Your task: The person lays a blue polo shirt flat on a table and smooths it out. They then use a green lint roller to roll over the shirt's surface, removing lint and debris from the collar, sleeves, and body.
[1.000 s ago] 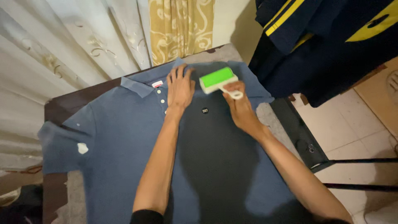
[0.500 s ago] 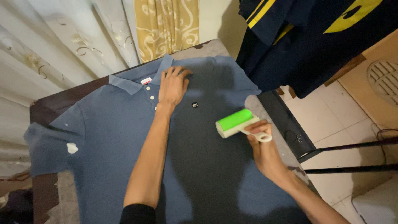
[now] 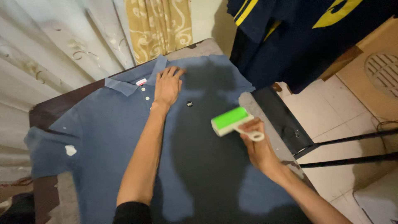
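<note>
A blue polo shirt [image 3: 107, 137] lies spread flat on a dark table [image 3: 54, 108], collar toward the far edge. My left hand [image 3: 167, 86] presses flat on the shirt just below the collar, beside the white buttons and a small round dark badge [image 3: 189, 103]. My right hand [image 3: 258, 143] grips the white handle of a lint roller [image 3: 229, 120] with a green drum. The roller rests on the shirt's right side, near the table's right edge.
Pale and gold curtains [image 3: 161, 25] hang behind the table. Dark navy garments with yellow stripes [image 3: 298, 37] hang at the upper right. A white patch [image 3: 70, 150] shows on the shirt's left sleeve. Black metal rods [image 3: 352, 159] cross the tiled floor at right.
My right hand drew the lint roller from near the collar down along the shirt's right side, then nudged it slightly back up. My left hand stayed pressed below the collar.
</note>
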